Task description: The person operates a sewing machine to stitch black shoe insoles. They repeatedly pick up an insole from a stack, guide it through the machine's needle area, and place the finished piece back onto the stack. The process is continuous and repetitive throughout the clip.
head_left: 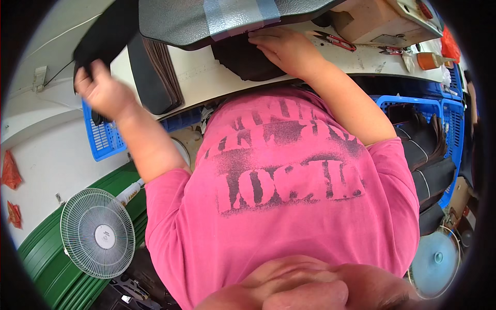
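Note:
At the far left, my left hand point(106, 93), slightly blurred, has its fingers curled round the lower end of a long black fabric piece point(106, 36). Just below the front edge of a black machine head point(178, 23) with grey-blue tape across it lies a dark fabric piece point(248, 61) on the white tabletop. My right hand point(289, 49) rests on this piece with its fingers stretched out flat, fingertips close to the machine's edge. A stack of black and brown-edged fabric pieces point(155, 72) hangs over the table's front edge between my hands.
Red-handled thread snips point(336, 41) lie right of my right hand, beside a beige box-like machine part point(380, 23). Blue baskets point(106, 137) sit below the table; the right one point(449, 124) holds tied dark bundles point(421, 150). Fans stand at lower left point(98, 232) and lower right point(436, 258).

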Demonstrator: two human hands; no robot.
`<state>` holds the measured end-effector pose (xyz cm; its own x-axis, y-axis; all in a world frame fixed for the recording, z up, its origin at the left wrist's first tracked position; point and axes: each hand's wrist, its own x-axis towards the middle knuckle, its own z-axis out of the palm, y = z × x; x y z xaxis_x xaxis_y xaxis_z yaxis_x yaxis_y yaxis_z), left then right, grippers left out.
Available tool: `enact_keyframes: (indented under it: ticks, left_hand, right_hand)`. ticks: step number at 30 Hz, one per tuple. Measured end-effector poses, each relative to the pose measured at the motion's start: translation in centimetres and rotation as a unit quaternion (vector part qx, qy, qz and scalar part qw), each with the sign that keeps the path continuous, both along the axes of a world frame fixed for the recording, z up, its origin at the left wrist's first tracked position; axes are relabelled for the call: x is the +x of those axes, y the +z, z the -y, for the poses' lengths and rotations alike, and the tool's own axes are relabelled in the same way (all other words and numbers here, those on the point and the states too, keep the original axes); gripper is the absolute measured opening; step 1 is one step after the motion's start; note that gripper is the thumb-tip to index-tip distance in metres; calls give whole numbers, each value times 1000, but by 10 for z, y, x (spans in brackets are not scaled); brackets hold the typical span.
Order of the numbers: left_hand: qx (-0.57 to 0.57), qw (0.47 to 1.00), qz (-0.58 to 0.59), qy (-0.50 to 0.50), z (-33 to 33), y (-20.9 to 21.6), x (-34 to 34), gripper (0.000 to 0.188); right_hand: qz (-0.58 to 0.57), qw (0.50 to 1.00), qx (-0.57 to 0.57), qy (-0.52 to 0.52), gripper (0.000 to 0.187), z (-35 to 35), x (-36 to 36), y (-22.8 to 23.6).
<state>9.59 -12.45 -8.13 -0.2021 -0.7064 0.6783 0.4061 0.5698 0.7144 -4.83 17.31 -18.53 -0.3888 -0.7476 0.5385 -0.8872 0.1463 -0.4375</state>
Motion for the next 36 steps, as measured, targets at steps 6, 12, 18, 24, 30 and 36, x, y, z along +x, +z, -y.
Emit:
enact_keyframes:
  ticks: [6, 12, 18, 24, 30, 36]
  left_hand:
    - [-462, 850, 173, -183, -42, 119, 59, 33]
    - [-315, 921, 199, -117, -132, 131, 13, 43]
    - [-261, 830, 481, -109, -108, 104, -67, 38]
    - [-549, 739, 389, 20, -94, 62, -105, 30]
    - [-470, 749, 441, -155, -87, 68, -88, 27]
    - [-521, 746, 400, -105, -123, 58, -73, 31]
  right_hand:
    - [-12, 996, 48, 72, 43, 8, 24, 39]
    - [313, 881, -93, 343, 89, 39, 58, 77]
    - [497, 793, 23, 352, 38, 37, 87, 91]
    - [729, 623, -77, 272, 25, 36, 77, 68]
    - [781, 475, -172, 367, 35, 8, 76, 76]
    - [674, 607, -114, 406, 49, -30, 77, 93]
